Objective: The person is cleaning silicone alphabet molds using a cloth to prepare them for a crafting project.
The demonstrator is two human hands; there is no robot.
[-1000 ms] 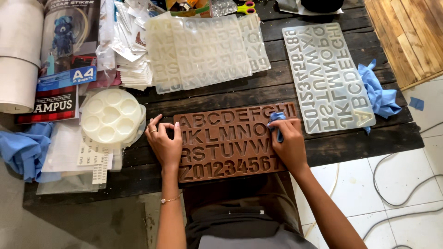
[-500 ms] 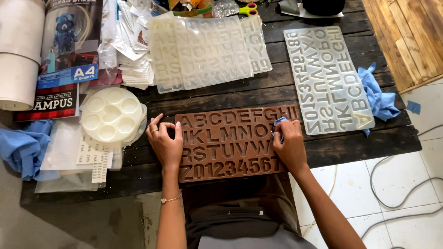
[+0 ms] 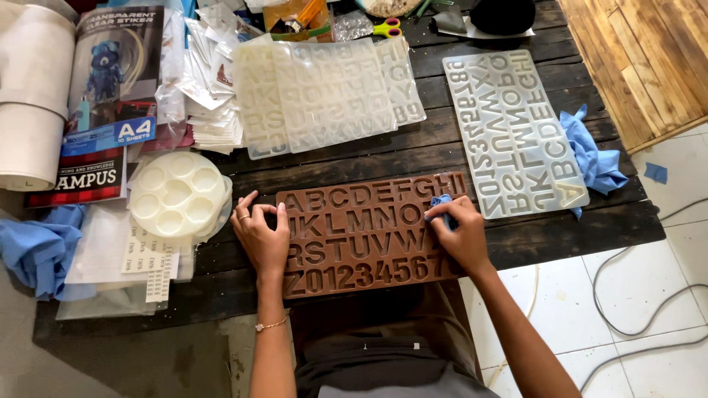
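Pressing blue cloth (image 3: 441, 200) near brown mould (image 3: 361, 234) edge

At the table's far left I see a glossy sticker-paper pack (image 3: 110, 74) in grey with a blue band. Below it lies a red-and-black booklet-like package (image 3: 74, 180). Nearer me, a white sheet of small labels (image 3: 151, 265) rests on clear plastic.
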